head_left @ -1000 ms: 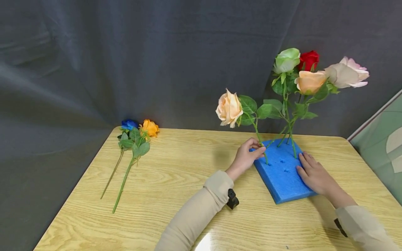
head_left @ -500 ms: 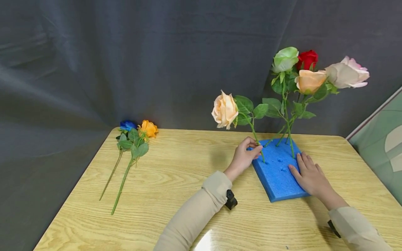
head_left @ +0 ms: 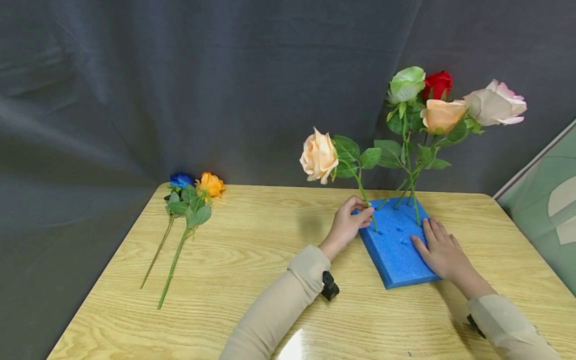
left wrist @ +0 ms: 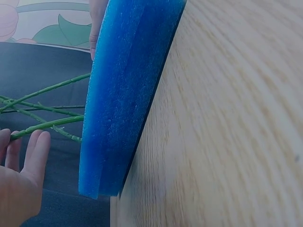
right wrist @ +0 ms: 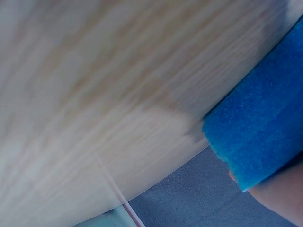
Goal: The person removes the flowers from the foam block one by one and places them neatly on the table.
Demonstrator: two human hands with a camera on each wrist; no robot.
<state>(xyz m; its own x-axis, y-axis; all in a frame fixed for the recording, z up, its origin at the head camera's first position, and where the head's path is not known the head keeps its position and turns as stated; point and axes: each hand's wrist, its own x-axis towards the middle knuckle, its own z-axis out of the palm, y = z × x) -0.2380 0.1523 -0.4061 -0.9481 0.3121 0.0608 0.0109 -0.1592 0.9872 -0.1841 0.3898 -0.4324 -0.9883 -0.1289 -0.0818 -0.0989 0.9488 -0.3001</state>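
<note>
My left hand (head_left: 348, 222) pinches the green stem of a cream-peach rose (head_left: 319, 156) near its lower end; the stem stands in the front-left part of a blue foam block (head_left: 396, 260). In the left wrist view the thumb and fingers (left wrist: 39, 153) hold that stem (left wrist: 61, 122) beside the block's face. My right hand (head_left: 445, 252) lies with straight fingers on the block's right edge. Farther back in the foam stand a green-white rose (head_left: 406, 85), a red rose (head_left: 437, 85), a peach rose (head_left: 443, 116) and a pale pink rose (head_left: 495, 103). Several small holes mark the foam's top.
A blue rose (head_left: 181, 180) and an orange rose (head_left: 211, 185) lie on the wooden table (head_left: 252, 240) at the far left, stems towards the front. A dark curtain (head_left: 270, 90) hangs behind the table. A green patterned panel (head_left: 549, 200) stands at the right.
The foam block with its roses and both hands have shifted slightly left in the head view. The cream-peach rose leans a little farther left. My right hand has slid inward along the block.
</note>
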